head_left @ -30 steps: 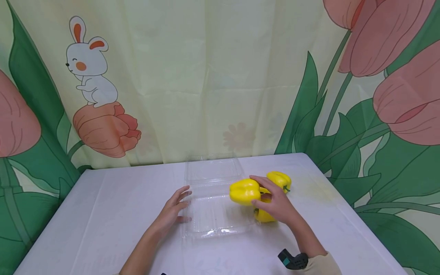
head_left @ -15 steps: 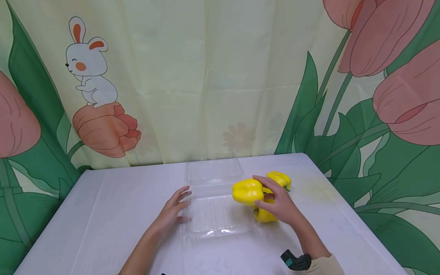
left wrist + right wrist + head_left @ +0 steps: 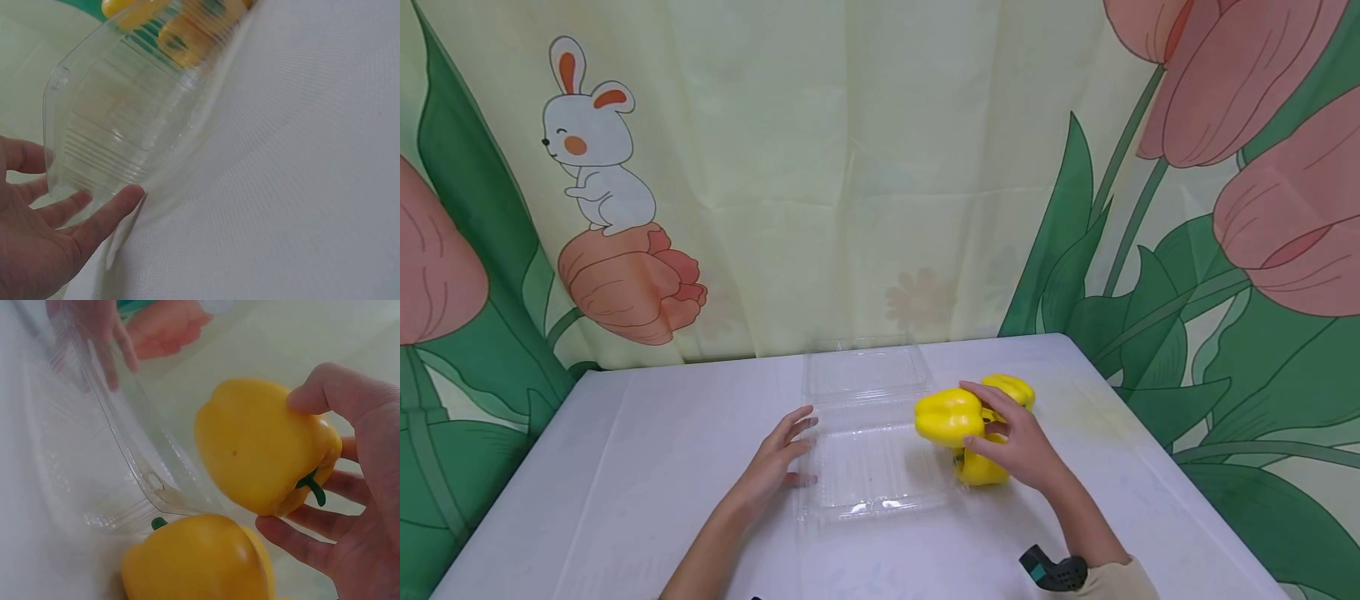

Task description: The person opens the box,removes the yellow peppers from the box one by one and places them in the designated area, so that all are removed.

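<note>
My right hand (image 3: 1018, 442) grips a yellow bell pepper (image 3: 946, 418) at its stem end, raised near the right rim of a clear plastic clamshell box (image 3: 857, 471). In the right wrist view, thumb and fingers spread around this pepper (image 3: 250, 444), its green stem toward the palm. A second yellow pepper (image 3: 979, 469) lies just below, beside the box, and a third pepper (image 3: 1011, 387) sits farther back, partly hidden by the hand. Loosely extended, the fingers of my left hand (image 3: 767, 462) touch the box's left side; in the left wrist view they lie along its wall (image 3: 94, 125).
The box's lid (image 3: 865, 373) is folded back toward the curtain (image 3: 775, 167) at the table's far edge. A white cloth (image 3: 647, 475) covers the table. A black device (image 3: 1052, 571) is strapped to the right wrist.
My right hand has shifted slightly right with the held pepper, away from the middle of the box. The left hand and the box have stayed in place.
</note>
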{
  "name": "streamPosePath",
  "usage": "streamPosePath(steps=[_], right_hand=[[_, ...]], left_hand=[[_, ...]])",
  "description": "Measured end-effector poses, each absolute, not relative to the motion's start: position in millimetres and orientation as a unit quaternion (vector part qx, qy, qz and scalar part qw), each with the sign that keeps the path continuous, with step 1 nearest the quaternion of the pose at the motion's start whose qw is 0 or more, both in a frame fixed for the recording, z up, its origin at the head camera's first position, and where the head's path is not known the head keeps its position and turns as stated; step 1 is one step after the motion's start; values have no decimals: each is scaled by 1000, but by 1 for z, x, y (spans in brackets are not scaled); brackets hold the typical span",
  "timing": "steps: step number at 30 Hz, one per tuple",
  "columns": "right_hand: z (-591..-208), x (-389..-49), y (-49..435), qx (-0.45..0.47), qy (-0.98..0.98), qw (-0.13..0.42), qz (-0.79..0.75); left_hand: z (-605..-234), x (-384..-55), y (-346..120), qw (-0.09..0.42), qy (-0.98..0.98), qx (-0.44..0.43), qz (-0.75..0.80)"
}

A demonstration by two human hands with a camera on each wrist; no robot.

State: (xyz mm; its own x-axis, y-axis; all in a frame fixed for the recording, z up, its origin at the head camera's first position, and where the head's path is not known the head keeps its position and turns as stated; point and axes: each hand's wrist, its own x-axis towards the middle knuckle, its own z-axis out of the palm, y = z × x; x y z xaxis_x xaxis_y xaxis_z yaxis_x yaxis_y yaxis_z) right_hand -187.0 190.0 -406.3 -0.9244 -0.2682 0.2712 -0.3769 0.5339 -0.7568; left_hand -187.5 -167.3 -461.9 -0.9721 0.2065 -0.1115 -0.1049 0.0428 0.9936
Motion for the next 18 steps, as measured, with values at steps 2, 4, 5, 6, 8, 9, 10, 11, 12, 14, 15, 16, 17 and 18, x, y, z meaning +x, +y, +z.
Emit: streamPosePath(steps=[2, 4, 5, 6, 8, 9, 10, 11, 12, 14, 15, 16, 17, 18], right_hand=[[-406, -186, 191, 182, -875, 63, 445], [-406, -186, 193, 179, -876, 64, 443], [-406, -186, 194, 178, -877, 65, 442], [-406, -186, 194, 178, -877, 66, 442], [-406, -185, 196, 176, -878, 67, 440], [-406, -186, 196, 176, -878, 67, 440], [-406, -186, 197, 175, -878, 67, 441], [-407, -186, 198, 175, -878, 67, 440], [-407, -186, 198, 176, -877, 68, 441], [-407, -186, 200, 177, -877, 70, 442], [-407, -186, 201, 177, -877, 72, 441], [-407, -186, 201, 177, -877, 73, 441], [-407, -186, 202, 177, -877, 74, 440], [-407, -185, 203, 177, -877, 76, 439]], left_hand=[[-462, -188, -167, 113, 713, 35, 691], [-462, -188, -167, 113, 714, 35, 690], [-462, -188, -167, 113, 714, 35, 690], [-462, -188, -167, 113, 714, 35, 690], [-462, -188, -167, 114, 714, 35, 690], [-462, -188, -167, 114, 713, 36, 691], [-462, -188, -167, 114, 712, 36, 692], [-463, -189, -167, 114, 711, 36, 693], [-463, -189, -167, 114, 710, 37, 694], [-463, -189, -168, 114, 709, 37, 695], [-463, -189, -168, 114, 708, 37, 696], [-463, -189, -168, 114, 707, 38, 696], [-463, -189, -168, 114, 707, 38, 697], [-463, -189, -168, 114, 707, 38, 697]])
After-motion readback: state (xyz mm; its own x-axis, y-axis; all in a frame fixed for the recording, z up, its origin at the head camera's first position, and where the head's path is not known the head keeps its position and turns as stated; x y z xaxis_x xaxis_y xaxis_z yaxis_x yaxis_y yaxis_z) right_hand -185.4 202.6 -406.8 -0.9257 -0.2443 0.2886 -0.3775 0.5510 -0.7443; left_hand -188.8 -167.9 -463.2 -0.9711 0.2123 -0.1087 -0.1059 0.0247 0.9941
